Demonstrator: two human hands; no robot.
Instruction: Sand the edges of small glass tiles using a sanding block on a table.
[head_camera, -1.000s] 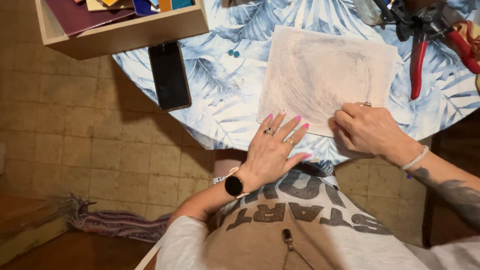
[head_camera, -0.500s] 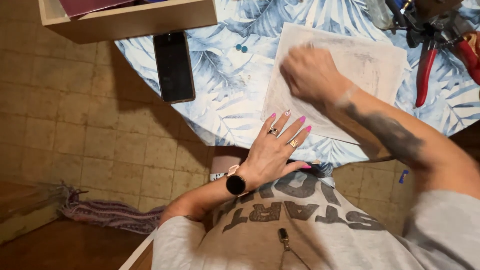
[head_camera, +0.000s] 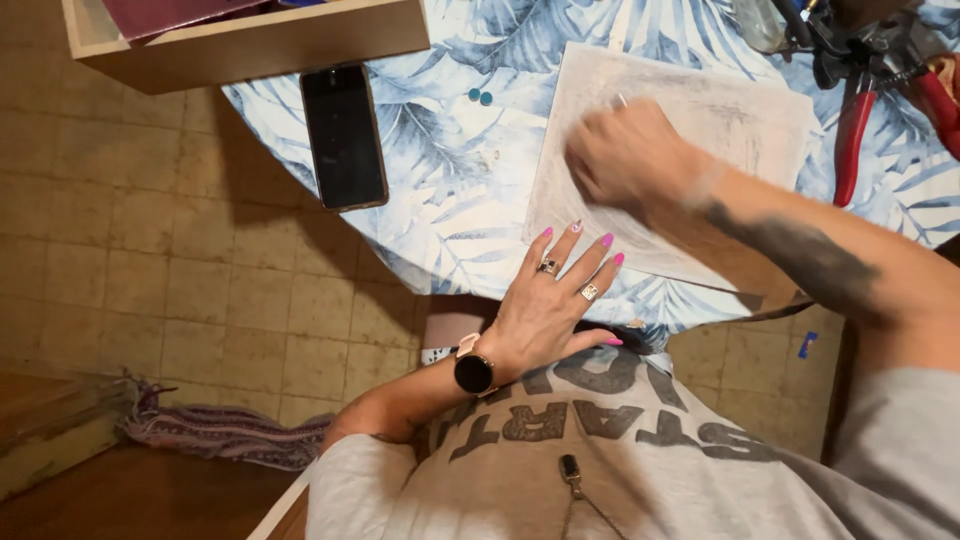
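Fingers (head_camera: 575, 262) of the left hand (head_camera: 553, 305) are spread flat on the near edge of the grey sheet (head_camera: 745, 125), pinning it to the table (head_camera: 450, 200) and holding nothing. The right hand (head_camera: 630, 160) is curled loosely on the sheet; it is blurred, so I cannot tell what it holds. A phone (head_camera: 343, 136) lies near the table edge, red pliers (head_camera: 855, 135) on the other side, and a wooden box (head_camera: 260, 45) at the back. None of them is in the way.
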